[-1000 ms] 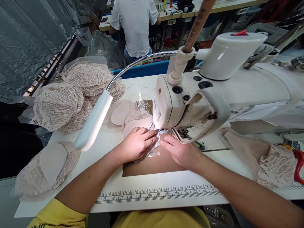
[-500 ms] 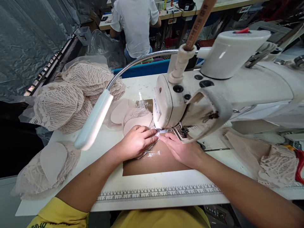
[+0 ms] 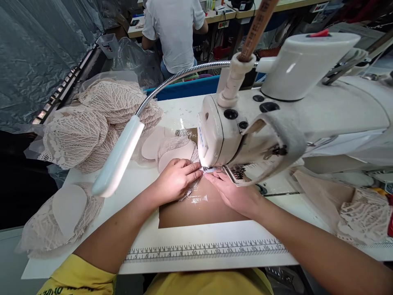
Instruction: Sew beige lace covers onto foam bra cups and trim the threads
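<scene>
Running along the near edge of the white tabletop (image 3: 215, 233) are black printed ruler marks (image 3: 199, 251), with a glossy brown sheet (image 3: 190, 215) beyond them. A stack of beige lace pieces (image 3: 76, 133) crowds the far left; a white sewing-machine head (image 3: 211, 131) stands close over the fingers. Palm down, the left hand (image 3: 178, 179) lays bent, close-set fingers on a beige lace piece with a smooth pad (image 3: 176, 153), just left of the needle area. The right hand (image 3: 235, 194) reaches in low beside it, index finger extended. From here I can't tell whether either hand pinches fabric. Both forearms slant inward from the near corners.
</scene>
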`<state>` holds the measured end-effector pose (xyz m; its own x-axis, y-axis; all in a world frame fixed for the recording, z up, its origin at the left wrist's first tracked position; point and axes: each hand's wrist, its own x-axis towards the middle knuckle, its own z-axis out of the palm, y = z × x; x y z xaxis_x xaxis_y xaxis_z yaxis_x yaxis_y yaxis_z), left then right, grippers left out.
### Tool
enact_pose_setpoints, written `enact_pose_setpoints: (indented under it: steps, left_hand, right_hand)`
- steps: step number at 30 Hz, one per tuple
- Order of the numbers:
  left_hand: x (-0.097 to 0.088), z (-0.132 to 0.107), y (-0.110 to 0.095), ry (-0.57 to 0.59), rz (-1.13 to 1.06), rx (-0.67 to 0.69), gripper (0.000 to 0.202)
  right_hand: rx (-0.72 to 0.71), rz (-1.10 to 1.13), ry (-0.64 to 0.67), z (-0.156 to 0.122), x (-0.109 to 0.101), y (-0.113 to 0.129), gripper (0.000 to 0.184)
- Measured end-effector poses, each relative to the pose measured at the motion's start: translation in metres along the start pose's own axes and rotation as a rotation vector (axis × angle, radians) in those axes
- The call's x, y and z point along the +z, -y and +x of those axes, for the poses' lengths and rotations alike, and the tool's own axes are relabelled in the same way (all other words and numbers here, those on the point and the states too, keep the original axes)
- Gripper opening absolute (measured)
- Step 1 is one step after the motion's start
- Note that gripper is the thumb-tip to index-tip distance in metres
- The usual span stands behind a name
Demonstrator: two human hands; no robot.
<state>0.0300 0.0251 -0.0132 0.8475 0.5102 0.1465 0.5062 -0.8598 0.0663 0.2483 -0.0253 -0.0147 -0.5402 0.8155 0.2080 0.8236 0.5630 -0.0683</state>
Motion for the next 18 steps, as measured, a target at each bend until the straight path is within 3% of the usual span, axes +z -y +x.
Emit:
enact_pose_setpoints:
  steps: [11,18]
  left_hand:
    - [-0.001,0.0,0.002,-0.017,0.027,-0.033,0.033]
    - [-0.034,-0.005,-0.008,0.173,-0.042,-0.155,0.038]
  right_hand:
    - [0.061,0.138,0.033,-0.001,0.003,-0.005,0.024]
    - [-0.004,0.205,-0.057,-0.005,0.004,-0.011,0.026]
